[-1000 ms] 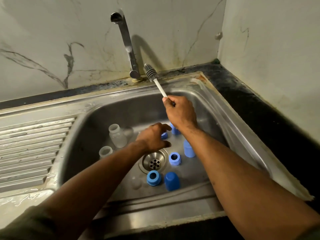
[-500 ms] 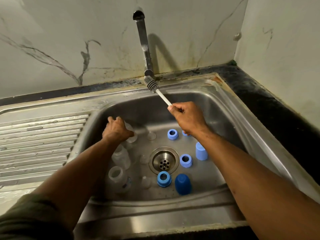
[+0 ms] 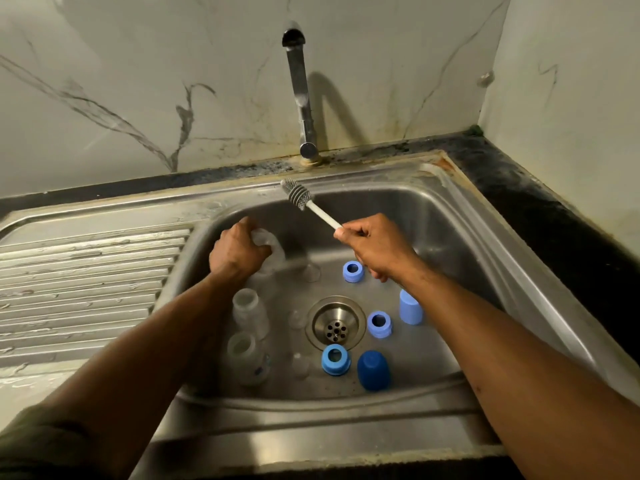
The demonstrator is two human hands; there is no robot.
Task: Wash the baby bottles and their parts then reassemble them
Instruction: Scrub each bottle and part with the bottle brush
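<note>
One clear bottle [image 3: 268, 242] is lifted and tilted; two more [image 3: 250, 311] [image 3: 246, 355] stand upright in the sink [image 3: 450, 244] beside three blue rings [image 3: 352, 271], two caps [image 3: 374, 370] and clear teats [image 3: 299, 365].

Single head-worn wide-angle view, looking forward and steeply down into the sink [image 3: 460, 237] from close above its near rim. Facing the back wall; tap [image 3: 300, 95] roughly centre-top, drainboard [image 3: 86, 282] left, wall corner right. Both forearms entering from the bottom corners. Straight edges bowing toward the frame borders. No second view to overlap with
</note>
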